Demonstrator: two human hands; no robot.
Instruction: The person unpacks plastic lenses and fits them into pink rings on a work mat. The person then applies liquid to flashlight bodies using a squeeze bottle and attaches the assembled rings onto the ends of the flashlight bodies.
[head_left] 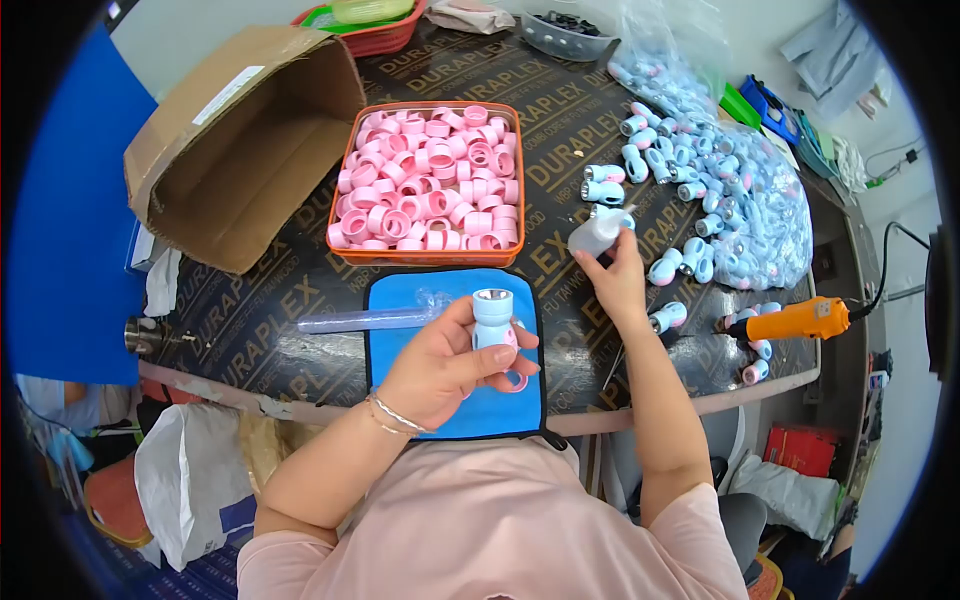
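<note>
My left hand (pixel 440 362) is closed around a small light blue flashlight (pixel 492 322), its silvery reflector end facing up. A pink loop (pixel 516 383) shows below the fingers; whether it is joined to the flashlight I cannot tell. Beneath this hand lies a blue mat (pixel 400 385) with dark edging. Farther right, my right hand (pixel 618 275) grips a small white squeeze bottle (pixel 594 236) with a thin nozzle, tilted above the table. Close by lie several more blue flashlights (pixel 664 267), one partly hidden behind the bottle.
An orange-rimmed tray (pixel 425 257) holds many pink rings (pixel 430 180). An open cardboard box (pixel 240 150) stands left of it. Flashlights spill from a clear plastic bag (pixel 785 235) at right, near an orange electric screwdriver (pixel 800 319). A clear tube (pixel 360 320) crosses the mat.
</note>
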